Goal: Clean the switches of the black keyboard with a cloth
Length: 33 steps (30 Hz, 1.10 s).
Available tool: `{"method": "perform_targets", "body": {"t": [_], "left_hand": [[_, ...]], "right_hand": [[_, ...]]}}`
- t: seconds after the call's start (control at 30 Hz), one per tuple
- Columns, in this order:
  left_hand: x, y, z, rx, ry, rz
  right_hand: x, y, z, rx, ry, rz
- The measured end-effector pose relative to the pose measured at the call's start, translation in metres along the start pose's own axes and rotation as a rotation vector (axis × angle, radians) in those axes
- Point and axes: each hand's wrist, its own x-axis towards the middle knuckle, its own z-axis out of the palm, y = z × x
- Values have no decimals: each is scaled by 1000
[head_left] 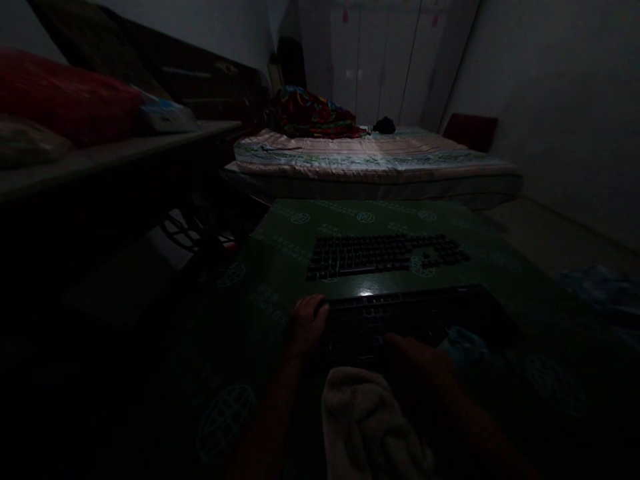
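A black keyboard base (470,307) lies on the green table, its key area looking bare of caps. My left hand (306,323) is closed around its left end, thumb on the upper edge. Over the lower middle of the base is my right hand (425,360), one finger reaching left onto it and the others curled in the dark. A crumpled light-blue cloth (465,345) shows right beside those fingers; I cannot tell whether they grip it. Beyond the base, black keycaps (360,253) are laid out in keyboard order. A beige cloth (365,413) is bunched between my forearms.
The room is very dark. The green patterned table (270,260) stands before a bed (400,160) with a colourful blanket (315,113). A shelf (210,130) at left holds a red bundle (65,97). Some fabric (600,287) lies at right, beyond the table's edge.
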Motion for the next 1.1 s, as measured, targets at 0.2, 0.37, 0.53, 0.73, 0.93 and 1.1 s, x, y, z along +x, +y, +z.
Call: {"method": "perform_targets", "body": {"t": [0.2,0.37,0.53,0.73,0.93,1.1], "left_hand": [[0,-3,-1,-2,4,21],[-1,-2,-1,19,1,9],[-1,-1,-1,25,-3,9],[-1,-1,-2,21,-4,20],[-1,-4,2,-7,4,0],[-1,-2,2,-15,2,5]], "right_hand": [[5,-11,-10,-150,-70,-43],[10,-19,-16,-182,-47,-65],[15,-19,-18,-181,-69,-59],[17,-23,-22,-180,-80,-67],[16,-23,-21,-203,-109,-60],[20,-25,-18,-200,-89,-39]]}}
